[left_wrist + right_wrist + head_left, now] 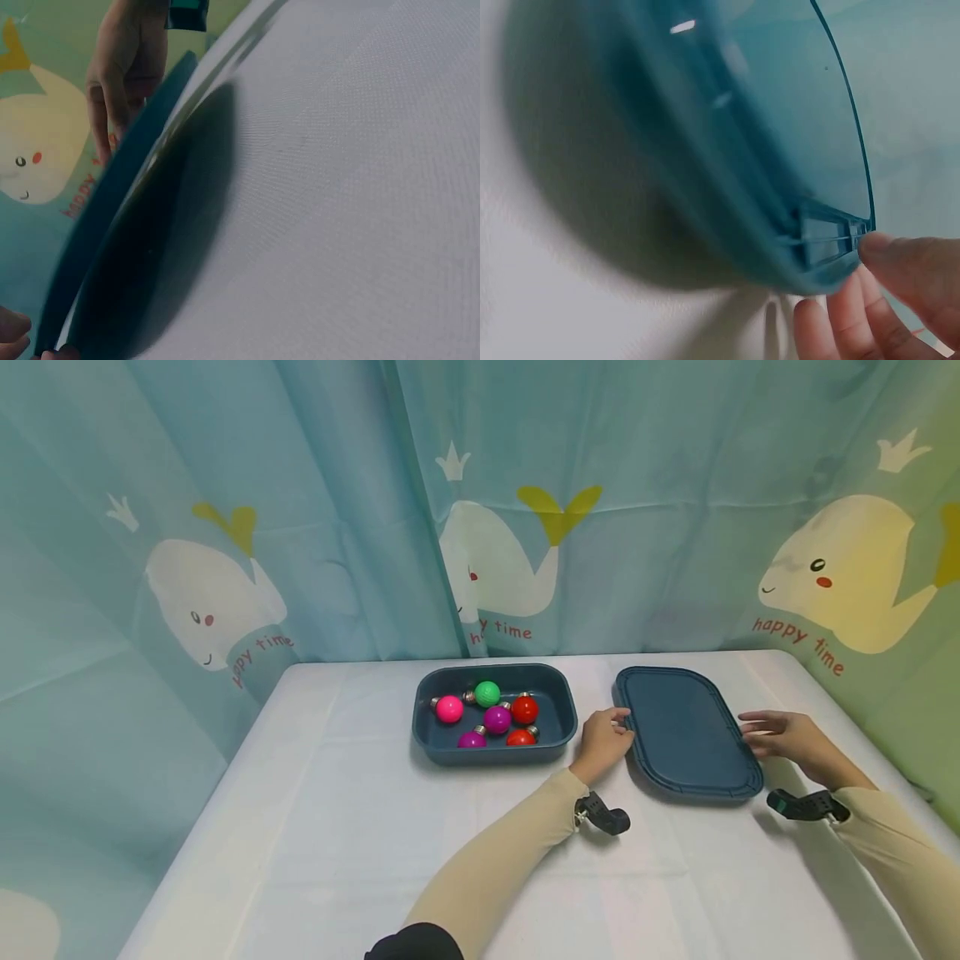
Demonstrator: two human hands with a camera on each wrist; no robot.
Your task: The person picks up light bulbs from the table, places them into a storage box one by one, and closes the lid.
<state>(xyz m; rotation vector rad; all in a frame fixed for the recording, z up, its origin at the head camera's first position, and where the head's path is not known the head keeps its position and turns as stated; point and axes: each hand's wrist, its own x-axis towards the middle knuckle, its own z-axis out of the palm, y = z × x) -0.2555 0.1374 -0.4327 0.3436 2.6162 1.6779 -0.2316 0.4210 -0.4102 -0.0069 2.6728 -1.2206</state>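
Observation:
A dark blue-grey lid (678,731) with rounded ends lies between both hands on the right part of the table. My left hand (603,743) grips its left edge; in the left wrist view only fingertips (64,352) show at that edge. My right hand (791,745) is at the opposite edge. In the right wrist view its thumb (900,259) touches a slotted tab on the lid (829,240), with the other fingers below the rim. A dark shadow shows below the lid; whether it touches the table cannot be told.
Left of the lid stands an open blue-grey box (422,727) holding several bulb-shaped balls, such as a green ball (487,694) and a pink ball (450,709). Both are on a white-covered table (360,843). A whale-print curtain (337,527) hangs behind and at the sides.

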